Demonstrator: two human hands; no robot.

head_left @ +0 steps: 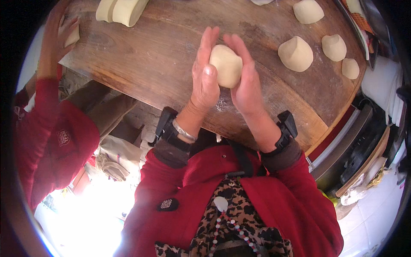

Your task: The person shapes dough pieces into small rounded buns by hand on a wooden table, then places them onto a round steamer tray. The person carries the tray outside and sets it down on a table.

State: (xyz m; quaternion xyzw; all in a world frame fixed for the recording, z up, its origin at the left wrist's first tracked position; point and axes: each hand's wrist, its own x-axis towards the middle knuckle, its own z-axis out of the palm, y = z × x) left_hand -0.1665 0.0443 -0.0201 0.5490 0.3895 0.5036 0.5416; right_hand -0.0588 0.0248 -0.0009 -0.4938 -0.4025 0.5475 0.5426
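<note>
A rounded ball of pale dough point(225, 66) is held between my two palms above the wooden table. My left hand point(206, 72) presses on its left side, thumb toward me, fingers pointing away. On the opposite side, my right hand point(245, 75) cups the ball with its fingers extended. A little white flour point(221, 104) lies on the wood near my wrists. To the right rest several dough pieces: a large peaked one point(295, 54), one farther back point(308, 11), and two smaller ones point(334, 48) point(350, 68) near the table's curved edge.
Thick dough strips point(123, 11) lie at the table's point(144, 57) far left. Beside them a co-worker in a red jacket point(64, 138) has a hand point(66, 35) at another dough piece point(72, 36). Past the right edge stand dark equipment point(356, 151) and a wooden board point(366, 163).
</note>
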